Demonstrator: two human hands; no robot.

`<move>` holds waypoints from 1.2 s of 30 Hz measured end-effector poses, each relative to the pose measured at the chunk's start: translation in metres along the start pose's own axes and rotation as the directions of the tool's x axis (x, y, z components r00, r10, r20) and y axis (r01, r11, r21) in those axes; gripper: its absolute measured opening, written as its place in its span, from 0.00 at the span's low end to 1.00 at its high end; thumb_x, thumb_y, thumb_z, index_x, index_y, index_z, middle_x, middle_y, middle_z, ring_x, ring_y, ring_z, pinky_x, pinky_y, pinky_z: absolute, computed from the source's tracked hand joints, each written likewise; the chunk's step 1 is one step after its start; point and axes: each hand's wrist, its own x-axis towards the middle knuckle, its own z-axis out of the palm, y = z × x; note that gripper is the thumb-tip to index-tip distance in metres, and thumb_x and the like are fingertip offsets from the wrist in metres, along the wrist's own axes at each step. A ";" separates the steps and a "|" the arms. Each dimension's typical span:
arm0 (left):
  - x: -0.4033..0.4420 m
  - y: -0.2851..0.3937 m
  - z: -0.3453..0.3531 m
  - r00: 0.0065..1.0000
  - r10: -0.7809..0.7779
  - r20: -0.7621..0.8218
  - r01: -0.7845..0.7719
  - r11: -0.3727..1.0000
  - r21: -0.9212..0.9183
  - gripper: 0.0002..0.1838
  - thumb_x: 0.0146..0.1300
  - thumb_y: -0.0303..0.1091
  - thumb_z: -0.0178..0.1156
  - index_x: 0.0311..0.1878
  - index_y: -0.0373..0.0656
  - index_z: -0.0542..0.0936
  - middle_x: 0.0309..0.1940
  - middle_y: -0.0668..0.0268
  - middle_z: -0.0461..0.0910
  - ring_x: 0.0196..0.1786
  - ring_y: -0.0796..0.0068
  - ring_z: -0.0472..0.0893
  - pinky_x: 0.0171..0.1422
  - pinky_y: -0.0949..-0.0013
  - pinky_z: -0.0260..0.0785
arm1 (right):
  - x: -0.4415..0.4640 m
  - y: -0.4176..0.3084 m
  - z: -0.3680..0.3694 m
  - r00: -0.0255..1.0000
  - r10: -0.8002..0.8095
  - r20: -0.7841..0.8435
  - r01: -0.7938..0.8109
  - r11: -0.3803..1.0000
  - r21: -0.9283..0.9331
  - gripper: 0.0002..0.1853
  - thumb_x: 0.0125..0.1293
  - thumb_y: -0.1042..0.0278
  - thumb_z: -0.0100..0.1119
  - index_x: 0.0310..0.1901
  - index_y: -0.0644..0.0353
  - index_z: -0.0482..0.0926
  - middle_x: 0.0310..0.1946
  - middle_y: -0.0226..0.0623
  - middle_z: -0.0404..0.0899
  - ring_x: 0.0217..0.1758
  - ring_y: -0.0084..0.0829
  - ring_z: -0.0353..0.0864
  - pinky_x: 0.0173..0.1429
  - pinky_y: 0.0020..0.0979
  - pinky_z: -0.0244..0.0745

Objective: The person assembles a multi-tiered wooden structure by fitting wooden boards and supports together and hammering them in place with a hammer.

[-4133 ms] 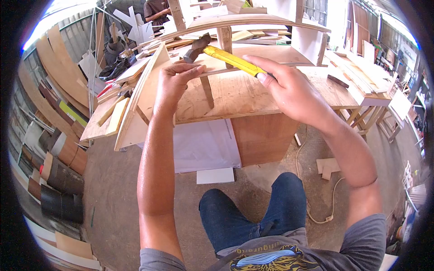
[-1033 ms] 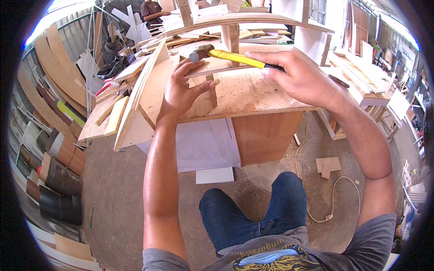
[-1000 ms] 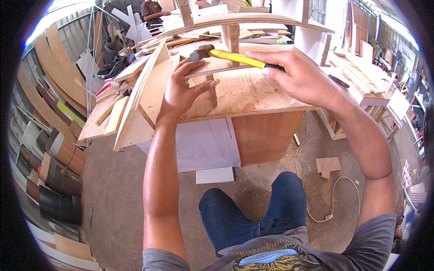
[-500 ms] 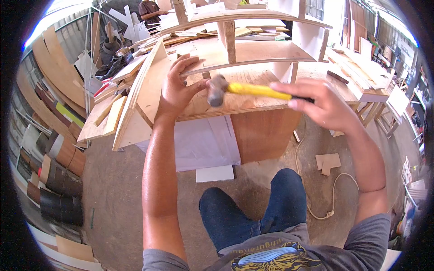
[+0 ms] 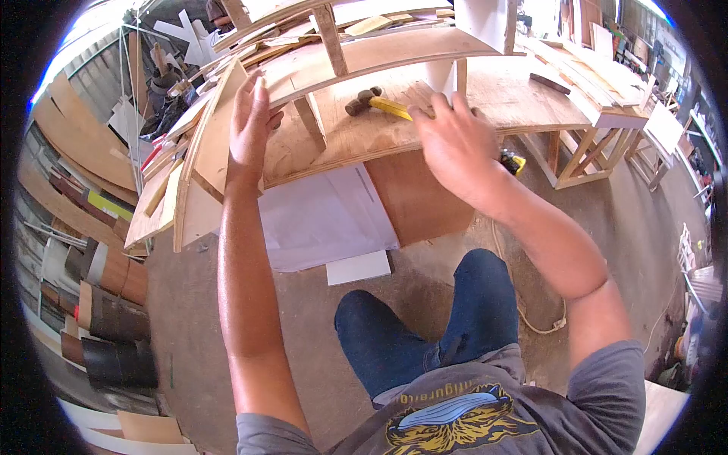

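My left hand [image 5: 252,125] is at the left end of the curved shelf board [image 5: 394,64], fingers stretched upward along its edge. Nothing shows in that hand; whether it presses on the wood I cannot tell. My right hand [image 5: 457,140], slightly blurred, is over the handle of a yellow-handled hammer [image 5: 390,108]. The hammer's head lies over the plywood surface [image 5: 364,140], pointing left, and the fingers hide the handle's far end. Beside my right wrist is a yellow-and-black object [image 5: 513,161], perhaps a tape measure, partly covered by the wrist.
Short uprights [image 5: 330,42] divide the curved shelving. A slanted panel [image 5: 199,163] stands at the left. Toward the right lie a dark block [image 5: 550,83] and a wooden frame table [image 5: 588,155]. A cable [image 5: 542,330] runs over the floor. Another person [image 5: 218,11] is partly visible at the back.
My right hand has brought the hammer away from the left hand, onto the plywood surface. My left hand has straightened its fingers. The view has shifted, and the yellow-and-black object has come into sight.
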 end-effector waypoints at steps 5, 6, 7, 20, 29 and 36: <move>0.008 0.000 0.001 0.985 -0.160 0.056 0.170 0.916 -0.364 0.59 0.70 0.76 0.50 0.85 0.39 0.42 0.84 0.43 0.45 0.85 0.42 0.49 0.87 0.45 0.42 | 0.021 -0.043 0.013 0.942 -0.019 -0.335 0.147 0.920 0.363 0.21 0.71 0.56 0.65 0.54 0.66 0.84 0.46 0.51 0.84 0.55 0.43 0.83 0.57 0.43 0.82; 0.014 -0.006 -0.002 0.979 -0.175 0.101 0.202 0.878 -0.433 0.61 0.69 0.78 0.49 0.85 0.38 0.41 0.85 0.43 0.44 0.85 0.42 0.48 0.88 0.45 0.39 | 0.023 -0.058 0.010 0.957 0.083 -0.279 0.105 0.796 0.596 0.25 0.69 0.49 0.67 0.53 0.67 0.83 0.45 0.52 0.84 0.52 0.48 0.86 0.57 0.45 0.82; 0.012 -0.011 -0.005 0.972 -0.186 0.143 0.233 0.834 -0.500 0.62 0.68 0.80 0.47 0.85 0.38 0.40 0.85 0.43 0.42 0.86 0.41 0.47 0.88 0.46 0.37 | 0.029 -0.068 0.011 0.969 0.108 -0.220 0.058 0.770 0.635 0.26 0.69 0.49 0.68 0.53 0.67 0.83 0.45 0.54 0.85 0.51 0.49 0.86 0.57 0.46 0.82; 0.053 -0.131 0.015 0.901 0.333 0.278 0.376 -0.919 -0.120 0.34 0.80 0.62 0.41 0.84 0.62 0.58 0.60 0.79 0.85 0.69 0.74 0.78 0.77 0.14 0.19 | 0.056 -0.113 0.036 0.954 0.125 -0.274 0.029 0.867 0.498 0.14 0.67 0.60 0.70 0.35 0.65 0.87 0.33 0.45 0.84 0.43 0.47 0.84 0.50 0.47 0.78; 0.011 -0.019 0.050 0.983 -0.162 -0.087 0.047 0.681 -0.731 0.33 0.80 0.59 0.40 0.76 0.48 0.68 0.71 0.65 0.74 0.74 0.65 0.70 0.85 0.55 0.47 | 0.054 -0.114 0.049 0.898 0.142 -0.417 0.095 0.861 0.499 0.13 0.65 0.60 0.70 0.30 0.62 0.85 0.31 0.41 0.82 0.40 0.47 0.81 0.48 0.45 0.78; 0.015 -0.023 0.048 0.989 -0.138 -0.061 0.045 0.652 -0.757 0.26 0.80 0.52 0.41 0.68 0.46 0.75 0.57 0.62 0.81 0.60 0.65 0.75 0.73 0.55 0.62 | 0.055 -0.114 0.055 0.890 0.143 -0.432 0.091 0.874 0.478 0.12 0.64 0.59 0.70 0.31 0.60 0.86 0.30 0.38 0.82 0.40 0.43 0.81 0.46 0.43 0.78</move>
